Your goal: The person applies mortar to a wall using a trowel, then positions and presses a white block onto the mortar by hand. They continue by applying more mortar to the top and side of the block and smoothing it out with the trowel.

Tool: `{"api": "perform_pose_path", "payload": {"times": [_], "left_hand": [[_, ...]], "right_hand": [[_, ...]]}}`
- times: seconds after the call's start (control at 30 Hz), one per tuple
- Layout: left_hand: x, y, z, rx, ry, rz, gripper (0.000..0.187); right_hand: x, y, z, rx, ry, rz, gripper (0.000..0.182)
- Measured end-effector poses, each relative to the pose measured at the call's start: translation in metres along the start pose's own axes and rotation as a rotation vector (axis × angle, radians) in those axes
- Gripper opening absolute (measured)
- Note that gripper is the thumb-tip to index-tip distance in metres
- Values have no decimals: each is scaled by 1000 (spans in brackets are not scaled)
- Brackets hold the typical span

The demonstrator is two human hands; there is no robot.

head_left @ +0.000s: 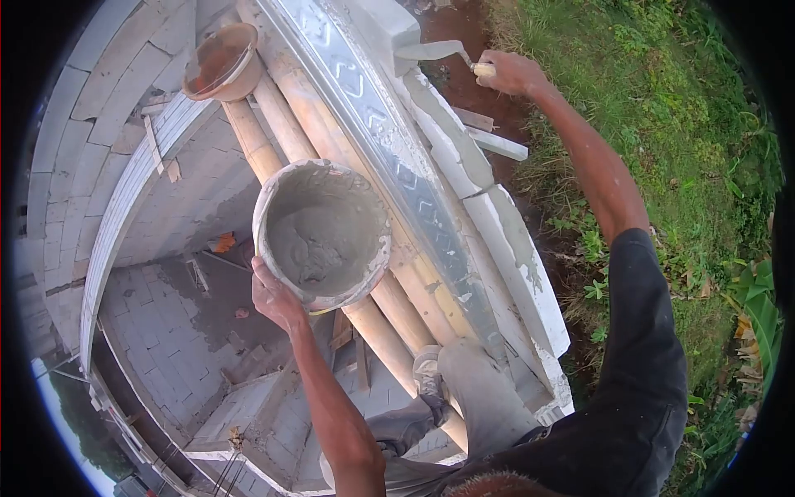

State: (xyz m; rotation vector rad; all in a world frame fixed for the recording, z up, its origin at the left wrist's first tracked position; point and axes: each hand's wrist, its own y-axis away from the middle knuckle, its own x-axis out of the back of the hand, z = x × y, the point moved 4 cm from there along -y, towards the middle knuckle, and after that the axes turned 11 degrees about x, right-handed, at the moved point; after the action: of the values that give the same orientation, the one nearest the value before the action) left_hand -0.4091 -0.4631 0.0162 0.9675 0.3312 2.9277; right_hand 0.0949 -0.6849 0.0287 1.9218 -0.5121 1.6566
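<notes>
A white bucket (259, 217) of wet grey mortar (310, 240) stands on the bamboo poles (403, 311) in front of me. My left hand (276, 294) is closed on its near left rim. Out to the upper right, my right hand (507, 74) grips the handle of a trowel (432, 50). The trowel's blade points left, right at the white block (374, 25) at the far end of the wall. Along the wall's top, beside the blade, lies a strip of grey mortar (447, 132).
A brown basin (224, 65) sits farther along the poles. A patterned metal strip (385, 132) runs between poles and wall. Below left is a block-walled room (161, 311); grassy ground (662, 149) drops off to the right. My shoe (428, 369) rests on the poles.
</notes>
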Motion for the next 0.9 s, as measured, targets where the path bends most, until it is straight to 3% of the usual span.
{"api": "perform_pose_path", "payload": {"times": [0.13,0.2,0.33,0.4,0.53,0.6,0.67,0.77,0.83,0.9], "left_hand": [[2,-4,1,11,-36,10,58],[2,-4,-1,10,15,-26,58],[1,-2,2,13,39,-16,59],[2,-1,1,21,13,-10,59],[-1,-2,-4,31,67,-48,60],[-10,3,-1,29,46,-53,59],[-20,18,13,-9,21,-72,60],[-21,24,20,-21,42,-70,57],[-17,23,19,-13,85,-70,55],[-18,24,14,-16,-8,-40,55]], "right_hand": [[76,-58,-43,-41,204,-155,25],[115,-82,-73,3,327,-231,38],[136,-115,-95,65,525,-80,33],[131,-112,-82,70,529,-108,37],[114,-80,-71,169,493,-154,26],[66,-91,-54,151,570,53,18],[43,-89,-73,199,616,-22,16],[9,-103,-96,215,594,69,16],[-9,-118,-107,124,599,-118,29],[2,-122,-120,81,566,-115,22]]}}
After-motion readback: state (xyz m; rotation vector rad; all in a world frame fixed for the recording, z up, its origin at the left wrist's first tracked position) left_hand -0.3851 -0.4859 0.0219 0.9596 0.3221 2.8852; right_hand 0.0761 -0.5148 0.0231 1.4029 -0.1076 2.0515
